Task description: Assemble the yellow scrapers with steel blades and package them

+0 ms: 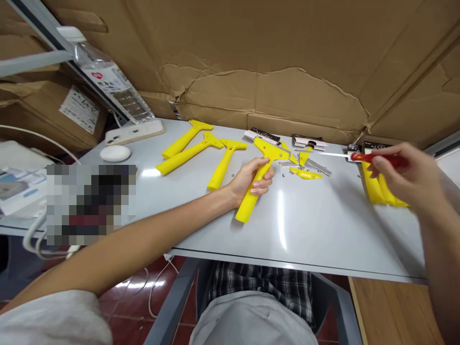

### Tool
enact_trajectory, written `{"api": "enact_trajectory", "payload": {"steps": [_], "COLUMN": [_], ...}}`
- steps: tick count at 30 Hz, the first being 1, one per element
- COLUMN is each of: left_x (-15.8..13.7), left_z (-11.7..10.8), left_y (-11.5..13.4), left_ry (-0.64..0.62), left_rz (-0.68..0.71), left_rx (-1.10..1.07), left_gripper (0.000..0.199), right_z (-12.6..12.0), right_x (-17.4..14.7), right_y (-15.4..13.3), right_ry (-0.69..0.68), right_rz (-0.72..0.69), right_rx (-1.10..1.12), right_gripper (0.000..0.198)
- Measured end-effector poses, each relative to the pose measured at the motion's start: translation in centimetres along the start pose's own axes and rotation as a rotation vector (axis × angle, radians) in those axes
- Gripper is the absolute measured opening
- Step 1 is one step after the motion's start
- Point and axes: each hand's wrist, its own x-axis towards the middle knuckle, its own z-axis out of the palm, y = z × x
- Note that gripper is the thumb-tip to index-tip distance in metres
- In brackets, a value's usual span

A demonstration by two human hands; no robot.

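My left hand is wrapped round the handle of a yellow scraper, held tilted over the table with its wide head up. In my right hand is a screwdriver with a red handle. Its long shaft points left, towards the scraper's head; whether the tip touches a screw there I cannot tell. Behind the scraper lie a loose yellow head piece, thin metal blades and several small screws. Left of my left hand rest more yellow scrapers, the nearest one beside my wrist.
Black-and-white packaging cards lie along the back, against a cardboard wall. Yellow scrapers in packaging lie at the right. A phone, a white oval case and a water bottle stand or lie at the left.
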Motion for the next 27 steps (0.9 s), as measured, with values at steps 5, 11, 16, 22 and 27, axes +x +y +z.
{"api": "enact_trajectory", "payload": {"steps": [5,11,16,22,27], "left_x": [-0.5,-0.6,-0.5,-0.6,-0.7], "left_z": [0.6,0.7,0.7,1.1,1.1], "left_y": [0.4,0.3,0.0,-0.8,-0.7], "left_ry": [0.010,-0.040,-0.089,-0.059,-0.046], "left_rz": [-0.016,-0.038,-0.020,0.051,0.068], "left_rx": [0.000,0.023,0.059,0.151,0.152], "left_gripper": [0.052,0.049,0.050,0.046,0.047], "right_z": [4.4,5.6,5.8,6.7,6.8], "right_x": [-2.9,-3.0,-2.2,-1.5,0.0], "right_y": [3.1,1.3,-0.4,-7.1,-6.0], "right_ry": [0.033,-0.218,-0.240,-0.186,-0.237], "right_rz": [0.039,-0.241,-0.346,-0.385,-0.319], "right_rx": [0.121,-0.065,-0.212,0.036,-0.204], "right_gripper": [0.021,0.018,0.015,0.023,0.039]}}
